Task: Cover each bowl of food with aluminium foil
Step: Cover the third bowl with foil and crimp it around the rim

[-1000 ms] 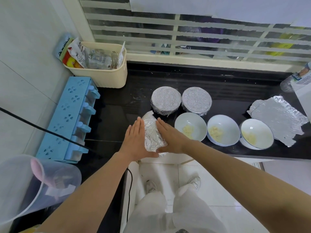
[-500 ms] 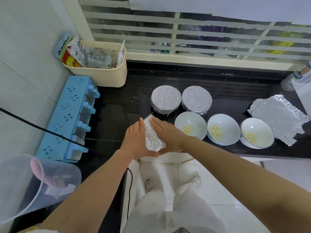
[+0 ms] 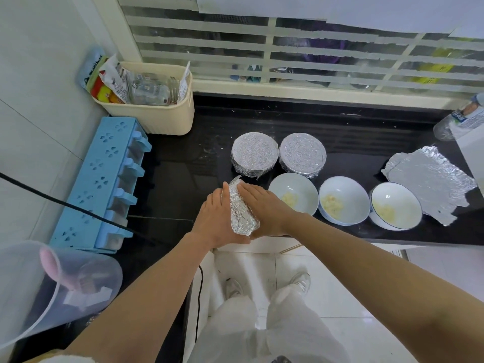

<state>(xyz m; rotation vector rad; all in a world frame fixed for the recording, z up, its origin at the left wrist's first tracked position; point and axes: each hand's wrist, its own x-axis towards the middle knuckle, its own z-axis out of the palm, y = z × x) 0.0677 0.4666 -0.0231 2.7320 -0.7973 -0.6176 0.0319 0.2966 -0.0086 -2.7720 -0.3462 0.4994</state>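
The loose sheet of foil [image 3: 429, 179] lay flat on the bench [image 3: 183, 163], well to the right of the wrapped bowl [image 3: 239, 208] and past the whole row of bowls. Two covered bowls [image 3: 254, 154] [image 3: 302, 154] stood side by side just behind the wrapped bowl, their foil tops smooth and tucked under. Three open bowls [image 3: 301, 184] [image 3: 348, 189] [image 3: 403, 197] ran in a line to its right, each with a little pale food in the bottom. The left hand [image 3: 213, 216] and right hand [image 3: 264, 209] were both flat, fingers straight, pressing in on either side of the wrapped bowl, which was tipped up on its edge at the front lip of the bench.

The step in hand looked like moulding the foil tight round a third bowl. By my reading, the task was about half done. The next move probably called for setting this bowl down level beside the covered pair, then fetching the loose sheet for the nearest open bowl without tearing it.

The bench was black, glossy and lightly smeared. A frosted, striped window [image 3: 288, 56] ran behind the wrapped bowl. A blue rack [image 3: 104, 179] lay to its left, a clear jug [image 3: 52, 284] nearer and to the left, and a cream basket [image 3: 157, 119] of packets behind and to the left. A plastic bottle [image 3: 461, 121] lay far right.
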